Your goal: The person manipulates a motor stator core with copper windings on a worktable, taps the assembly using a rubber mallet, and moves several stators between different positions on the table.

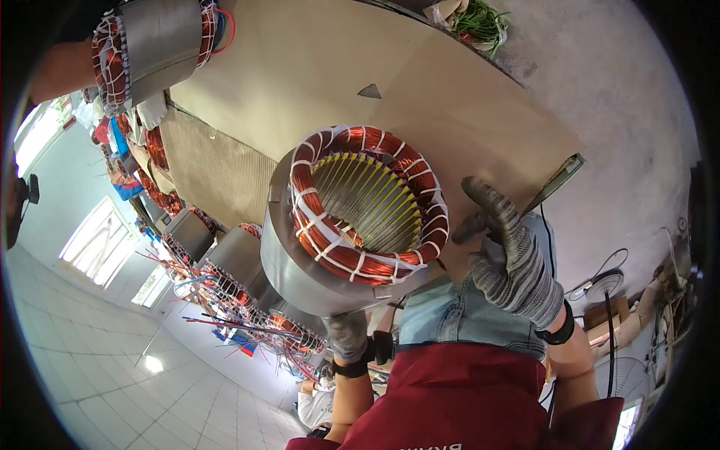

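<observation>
A motor stator (300,259) stands on the cardboard-covered table, its grey metal shell tilted in view and its open bore facing up. A ring of copper windings (420,169), laced with white cord, crowns it, and yellow slot liners line the bore. My left hand (346,337), in a grey glove, is against the lower side of the shell; its fingers are hidden. To the right of the windings, my right hand (514,259) is apart from the stator. Its grey-gloved fingers are spread, dark at the tips, with nothing visible in them.
Brown cardboard (262,67) covers the table. At the upper left, another person's arm (64,71) reaches to a second stator (161,49). More stators (240,259) with loose coloured leads line the left side. Green vegetables (480,26) lie beyond the far edge; a fan (626,375) stands right.
</observation>
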`<state>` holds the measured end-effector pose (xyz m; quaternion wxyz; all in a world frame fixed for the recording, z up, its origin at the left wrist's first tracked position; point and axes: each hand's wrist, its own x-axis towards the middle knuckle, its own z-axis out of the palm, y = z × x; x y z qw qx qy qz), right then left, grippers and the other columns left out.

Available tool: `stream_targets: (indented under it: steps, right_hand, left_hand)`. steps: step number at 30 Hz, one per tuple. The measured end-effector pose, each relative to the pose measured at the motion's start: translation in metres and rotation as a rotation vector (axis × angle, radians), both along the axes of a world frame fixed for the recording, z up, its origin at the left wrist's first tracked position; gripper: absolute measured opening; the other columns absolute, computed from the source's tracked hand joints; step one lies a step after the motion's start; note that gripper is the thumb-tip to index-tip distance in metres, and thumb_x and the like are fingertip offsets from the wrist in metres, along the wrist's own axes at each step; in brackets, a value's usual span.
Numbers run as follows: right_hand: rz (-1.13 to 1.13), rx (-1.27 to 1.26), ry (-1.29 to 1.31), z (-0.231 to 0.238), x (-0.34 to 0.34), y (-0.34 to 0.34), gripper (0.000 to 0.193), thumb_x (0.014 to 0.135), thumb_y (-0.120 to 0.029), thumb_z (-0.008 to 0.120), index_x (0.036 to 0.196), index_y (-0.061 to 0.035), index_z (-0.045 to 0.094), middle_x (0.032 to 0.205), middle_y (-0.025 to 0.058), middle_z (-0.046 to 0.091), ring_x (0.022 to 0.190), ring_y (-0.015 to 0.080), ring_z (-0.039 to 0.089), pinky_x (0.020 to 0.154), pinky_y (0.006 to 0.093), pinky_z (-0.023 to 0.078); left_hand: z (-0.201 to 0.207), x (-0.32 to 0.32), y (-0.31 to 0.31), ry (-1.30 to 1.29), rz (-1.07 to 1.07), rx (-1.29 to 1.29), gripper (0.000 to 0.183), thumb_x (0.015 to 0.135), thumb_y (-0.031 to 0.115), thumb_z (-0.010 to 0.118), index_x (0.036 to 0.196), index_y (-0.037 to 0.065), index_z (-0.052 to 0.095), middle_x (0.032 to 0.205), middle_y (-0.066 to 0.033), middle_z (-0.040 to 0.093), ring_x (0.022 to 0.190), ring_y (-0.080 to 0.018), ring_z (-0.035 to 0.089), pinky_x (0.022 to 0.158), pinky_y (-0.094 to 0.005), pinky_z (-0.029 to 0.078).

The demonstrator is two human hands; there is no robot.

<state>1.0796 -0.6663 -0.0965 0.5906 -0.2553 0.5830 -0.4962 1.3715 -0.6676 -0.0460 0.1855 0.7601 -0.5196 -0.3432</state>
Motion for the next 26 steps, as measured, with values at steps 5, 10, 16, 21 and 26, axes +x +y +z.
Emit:
stream_targets:
  steps: [5, 10, 16, 21, 26]
  right_hand:
    - [0.185, -0.028, -0.091, -0.002, -0.006, -0.013, 0.050, 0.069, 0.002, 0.044, 0.119, -0.0031, 0.043, 0.110, 0.0112, 0.054, 0.111, 0.0231, 0.046, 0.093, 0.0327, 0.035]
    - [0.146, -0.015, -0.110, 0.001, 0.003, -0.007, 0.058, 0.062, 0.009, 0.043, 0.118, -0.0049, 0.045, 0.097, 0.0095, 0.058, 0.076, 0.0216, 0.058, 0.070, 0.0300, 0.046]
    - [0.201, 0.075, 0.081, 0.038, 0.007, 0.046, 0.055, 0.062, 0.004, 0.047, 0.116, -0.0067, 0.048, 0.098, 0.0146, 0.058, 0.086, 0.0302, 0.056, 0.074, 0.0328, 0.046]
    - [0.078, 0.200, -0.066, 0.041, 0.014, 0.074, 0.042, 0.075, -0.002, 0.049, 0.117, -0.0019, 0.045, 0.101, 0.0105, 0.057, 0.089, 0.0175, 0.057, 0.076, 0.0286, 0.045]
    - [-0.305, 0.339, -0.163, -0.002, 0.021, 0.113, 0.045, 0.084, -0.036, 0.049, 0.116, -0.0047, 0.043, 0.101, 0.0064, 0.056, 0.078, 0.0122, 0.054, 0.060, 0.0202, 0.042]
  left_hand:
    - [-0.005, -0.010, 0.004, 0.471, 0.058, 0.105, 0.073, 0.072, 0.060, 0.052, 0.114, 0.001, 0.046, 0.114, -0.0092, 0.050, 0.102, -0.0214, 0.048, 0.089, -0.0394, 0.037]
    - [0.000, -0.035, -0.010, 0.581, 0.117, 0.045, 0.064, 0.073, 0.055, 0.055, 0.115, 0.006, 0.048, 0.112, -0.0072, 0.052, 0.100, -0.0243, 0.050, 0.092, -0.0414, 0.033]
    - [0.029, -0.042, -0.005, 0.716, 0.313, 0.216, 0.052, 0.074, 0.051, 0.057, 0.108, 0.011, 0.052, 0.104, -0.0034, 0.057, 0.094, -0.0245, 0.054, 0.083, -0.0406, 0.041]
    - [0.040, -0.033, -0.007, 0.653, 0.209, 0.303, 0.072, 0.077, 0.055, 0.048, 0.129, 0.009, 0.029, 0.123, -0.0076, 0.043, 0.108, -0.0238, 0.045, 0.089, -0.0415, 0.038]
    - [0.040, -0.055, -0.025, 0.536, 0.217, 0.282, 0.075, 0.070, 0.058, 0.057, 0.124, 0.010, 0.037, 0.109, -0.0035, 0.051, 0.093, -0.0185, 0.051, 0.082, -0.0363, 0.042]
